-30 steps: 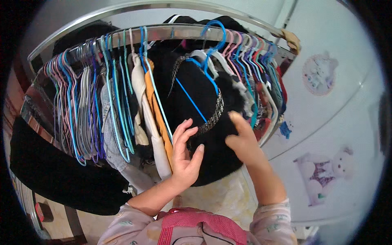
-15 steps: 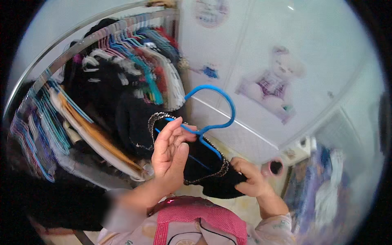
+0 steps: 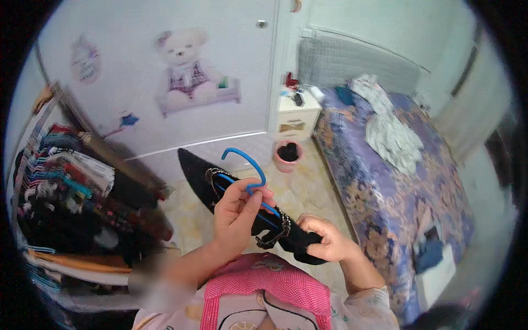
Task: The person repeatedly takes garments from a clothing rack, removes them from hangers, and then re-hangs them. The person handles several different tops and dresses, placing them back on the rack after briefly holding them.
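Left of the bed (image 3: 379, 236), the black garment (image 3: 197, 175) with glittery neckline (image 3: 286, 224) could slide off its blue hanger (image 3: 271, 210) if the right hand (image 3: 330, 241), clutching its fabric, tugs while the left hand (image 3: 236, 214) pinches the hanger below its hook (image 3: 257, 166).

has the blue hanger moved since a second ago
Yes, the blue hanger has moved rightward, away from the clothes rack, and is in the left hand.

Reaches up from the lower edge with left forearm (image 3: 202, 263), partly blurred, and right forearm (image 3: 363, 273), both angled inward. Holds left hand (image 3: 235, 214) higher, palm turned rightward, thumb (image 3: 250, 209) pressed toward bent fingers (image 3: 235, 191). Grips with right hand (image 3: 330, 240) lower down, knuckles up, fingers curled toward thumb.
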